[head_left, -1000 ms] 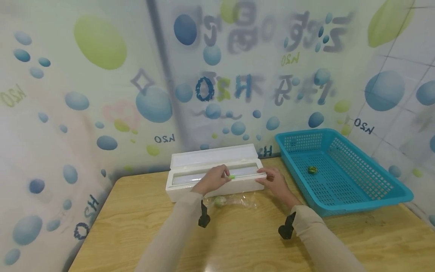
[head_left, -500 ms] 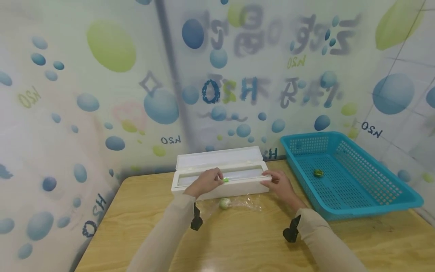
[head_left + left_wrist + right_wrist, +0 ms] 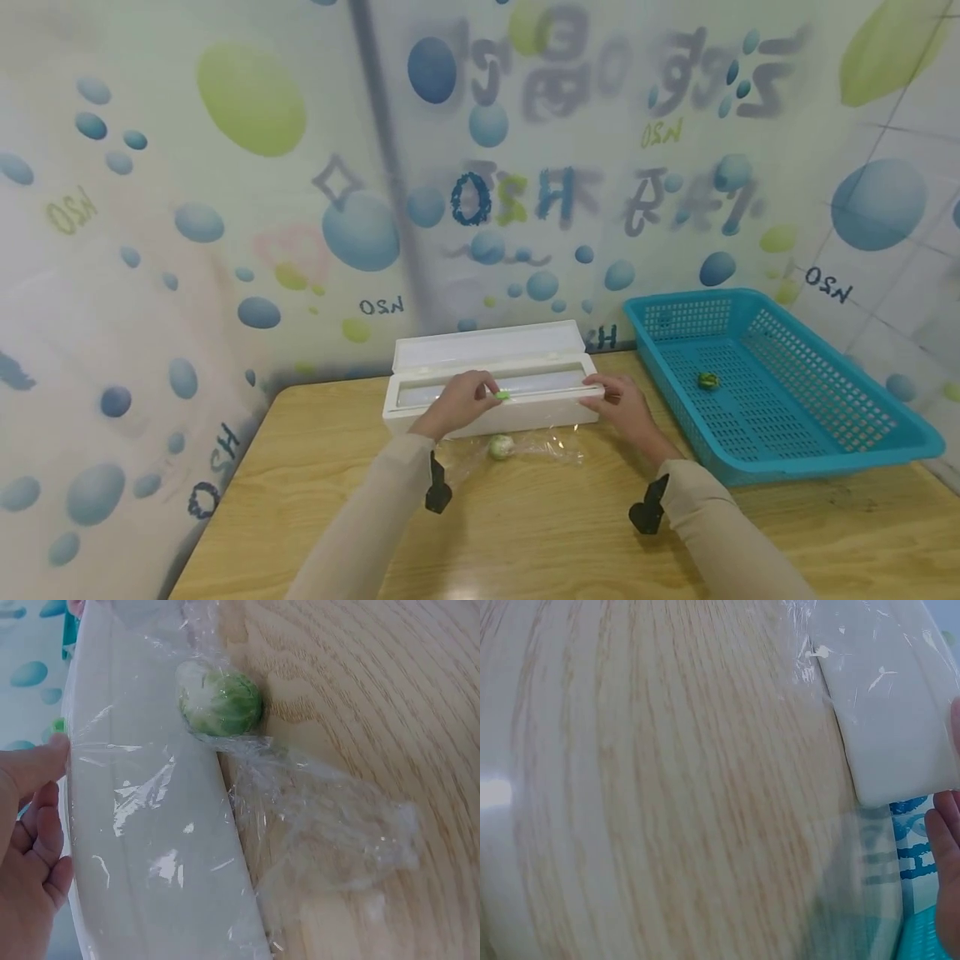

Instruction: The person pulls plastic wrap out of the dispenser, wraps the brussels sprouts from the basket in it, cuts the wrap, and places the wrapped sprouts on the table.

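Note:
A long white cling film box (image 3: pixel 525 410) lies on the table with its lid (image 3: pixel 491 346) raised at the back. On its front edge sits a small bright green slide cutter (image 3: pixel 503 395), and my left hand (image 3: pixel 459 405) pinches at it, the thumb against the green piece in the left wrist view. My right hand (image 3: pixel 624 410) grips the box's right end. Clear cling film (image 3: pixel 307 817) hangs over the front and spreads onto the table. Against the box's front, a round pale green vegetable (image 3: pixel 223 703), like a Brussels sprout, lies wrapped in the film.
A blue perforated basket (image 3: pixel 817 454) stands at the right, with a small dark green and yellow vegetable (image 3: pixel 708 381) inside. The wooden table (image 3: pixel 525 533) meets a patterned curtain (image 3: pixel 225 183) behind the box.
My left hand has moved left along the box's front edge with the green cutter, then stayed about there. My right hand keeps its grip. The head view has shifted slightly.

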`<act>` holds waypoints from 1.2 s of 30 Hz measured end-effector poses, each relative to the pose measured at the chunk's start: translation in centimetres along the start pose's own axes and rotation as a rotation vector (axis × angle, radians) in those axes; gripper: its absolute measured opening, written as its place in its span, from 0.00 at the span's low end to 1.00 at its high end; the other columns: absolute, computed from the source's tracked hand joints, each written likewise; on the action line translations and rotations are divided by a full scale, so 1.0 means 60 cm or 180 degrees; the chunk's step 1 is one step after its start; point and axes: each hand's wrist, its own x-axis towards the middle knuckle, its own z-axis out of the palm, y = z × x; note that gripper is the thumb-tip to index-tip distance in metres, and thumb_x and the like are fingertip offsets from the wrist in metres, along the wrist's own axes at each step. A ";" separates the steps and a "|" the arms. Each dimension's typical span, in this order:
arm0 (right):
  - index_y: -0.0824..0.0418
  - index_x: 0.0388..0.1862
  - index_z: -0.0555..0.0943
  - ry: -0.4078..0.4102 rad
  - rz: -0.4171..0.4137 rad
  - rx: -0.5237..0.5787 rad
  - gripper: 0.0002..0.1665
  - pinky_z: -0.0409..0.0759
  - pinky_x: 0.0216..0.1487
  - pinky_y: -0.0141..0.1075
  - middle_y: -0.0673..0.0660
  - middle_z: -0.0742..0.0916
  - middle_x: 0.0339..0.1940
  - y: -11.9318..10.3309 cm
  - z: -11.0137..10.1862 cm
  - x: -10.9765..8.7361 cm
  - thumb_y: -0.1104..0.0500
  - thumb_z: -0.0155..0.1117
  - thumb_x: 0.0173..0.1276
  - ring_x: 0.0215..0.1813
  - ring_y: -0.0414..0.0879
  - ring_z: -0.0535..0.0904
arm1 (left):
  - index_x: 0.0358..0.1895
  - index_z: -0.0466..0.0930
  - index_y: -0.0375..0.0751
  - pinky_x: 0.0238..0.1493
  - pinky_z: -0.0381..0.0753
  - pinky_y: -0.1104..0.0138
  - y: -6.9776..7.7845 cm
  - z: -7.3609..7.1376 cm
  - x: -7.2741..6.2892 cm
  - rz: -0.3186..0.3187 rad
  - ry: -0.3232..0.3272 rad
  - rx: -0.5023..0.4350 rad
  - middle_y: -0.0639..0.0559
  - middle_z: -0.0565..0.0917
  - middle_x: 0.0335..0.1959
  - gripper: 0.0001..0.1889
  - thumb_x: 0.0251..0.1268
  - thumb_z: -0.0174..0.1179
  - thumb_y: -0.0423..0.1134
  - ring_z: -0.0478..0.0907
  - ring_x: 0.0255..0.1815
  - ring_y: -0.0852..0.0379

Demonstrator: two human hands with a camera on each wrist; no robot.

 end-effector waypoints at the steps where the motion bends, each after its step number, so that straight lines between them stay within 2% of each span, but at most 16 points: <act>1: 0.67 0.45 0.80 0.0009 -0.0002 0.0003 0.19 0.75 0.48 0.49 0.64 0.74 0.40 -0.001 0.000 0.000 0.60 0.69 0.56 0.42 0.55 0.73 | 0.36 0.77 0.38 0.26 0.68 0.68 0.001 0.000 0.000 0.0018 0.0015 0.0002 0.54 0.71 0.22 0.05 0.61 0.60 0.36 0.66 0.23 0.60; 6: 0.67 0.45 0.80 0.0022 -0.0017 0.0014 0.19 0.75 0.48 0.50 0.64 0.73 0.40 -0.003 0.001 -0.001 0.60 0.68 0.57 0.42 0.56 0.73 | 0.35 0.77 0.39 0.27 0.68 0.67 0.004 -0.006 -0.005 0.0010 0.0037 0.0080 0.54 0.71 0.23 0.03 0.61 0.59 0.35 0.66 0.24 0.60; 10: 0.67 0.45 0.80 0.0004 -0.0011 0.0038 0.19 0.75 0.48 0.49 0.63 0.73 0.40 -0.001 0.006 0.000 0.59 0.68 0.57 0.42 0.55 0.73 | 0.34 0.77 0.39 0.27 0.68 0.66 0.002 -0.018 -0.017 -0.0116 0.0028 0.0172 0.54 0.71 0.23 0.03 0.61 0.59 0.35 0.66 0.24 0.59; 14: 0.66 0.45 0.80 0.0003 0.0006 0.0020 0.19 0.76 0.48 0.47 0.63 0.73 0.40 0.001 0.008 0.000 0.59 0.69 0.56 0.42 0.54 0.73 | 0.34 0.76 0.39 0.27 0.68 0.66 -0.011 -0.033 -0.034 -0.0233 0.0077 0.0214 0.54 0.71 0.23 0.03 0.61 0.59 0.35 0.66 0.24 0.59; 19: 0.65 0.46 0.80 -0.0009 0.0010 -0.0023 0.19 0.76 0.47 0.47 0.62 0.74 0.40 0.003 0.005 -0.001 0.59 0.69 0.56 0.42 0.53 0.73 | 0.34 0.76 0.37 0.26 0.67 0.66 -0.039 -0.054 -0.060 -0.0243 0.0211 0.0274 0.54 0.70 0.21 0.04 0.59 0.60 0.34 0.66 0.23 0.59; 23: 0.66 0.46 0.80 -0.0016 -0.0071 -0.0001 0.19 0.76 0.47 0.48 0.62 0.73 0.40 0.003 0.000 0.002 0.59 0.69 0.56 0.42 0.55 0.74 | 0.34 0.75 0.37 0.26 0.67 0.64 -0.058 -0.069 -0.082 -0.0194 0.0335 0.0182 0.53 0.69 0.20 0.03 0.59 0.59 0.32 0.65 0.22 0.57; 26: 0.66 0.45 0.80 -0.0004 -0.0114 0.0021 0.19 0.76 0.46 0.48 0.62 0.73 0.39 0.003 -0.002 0.004 0.59 0.69 0.56 0.42 0.55 0.74 | 0.34 0.73 0.38 0.25 0.65 0.64 -0.065 -0.076 -0.095 -0.0053 0.0403 0.0114 0.53 0.68 0.20 0.03 0.61 0.58 0.32 0.65 0.21 0.57; 28: 0.66 0.45 0.80 -0.0002 -0.0108 0.0008 0.19 0.76 0.46 0.47 0.62 0.73 0.38 0.003 -0.002 0.004 0.60 0.69 0.56 0.41 0.54 0.74 | 0.34 0.72 0.39 0.24 0.65 0.64 -0.067 -0.077 -0.098 -0.0029 0.0401 0.0061 0.53 0.68 0.20 0.03 0.62 0.57 0.33 0.65 0.22 0.57; 31: 0.67 0.45 0.80 0.0011 -0.0086 0.0028 0.19 0.77 0.46 0.47 0.62 0.73 0.38 0.003 0.000 0.003 0.60 0.69 0.56 0.41 0.54 0.74 | 0.35 0.73 0.39 0.25 0.65 0.64 -0.070 -0.076 -0.099 -0.0118 0.0365 0.0086 0.52 0.68 0.21 0.03 0.62 0.56 0.33 0.65 0.22 0.57; 32: 0.67 0.45 0.80 0.0008 -0.0077 0.0037 0.19 0.76 0.46 0.47 0.62 0.73 0.38 0.003 0.001 0.002 0.60 0.69 0.56 0.40 0.54 0.74 | 0.36 0.73 0.39 0.25 0.66 0.64 -0.071 -0.075 -0.098 -0.0216 0.0331 0.0075 0.52 0.69 0.21 0.03 0.62 0.56 0.32 0.65 0.23 0.56; 36: 0.67 0.45 0.80 0.0025 -0.0068 0.0051 0.19 0.76 0.46 0.48 0.63 0.73 0.39 0.002 0.002 -0.001 0.60 0.69 0.56 0.41 0.54 0.73 | 0.37 0.73 0.38 0.25 0.65 0.65 -0.076 -0.078 -0.103 -0.0378 0.0290 0.0147 0.52 0.68 0.21 0.03 0.62 0.56 0.31 0.64 0.23 0.57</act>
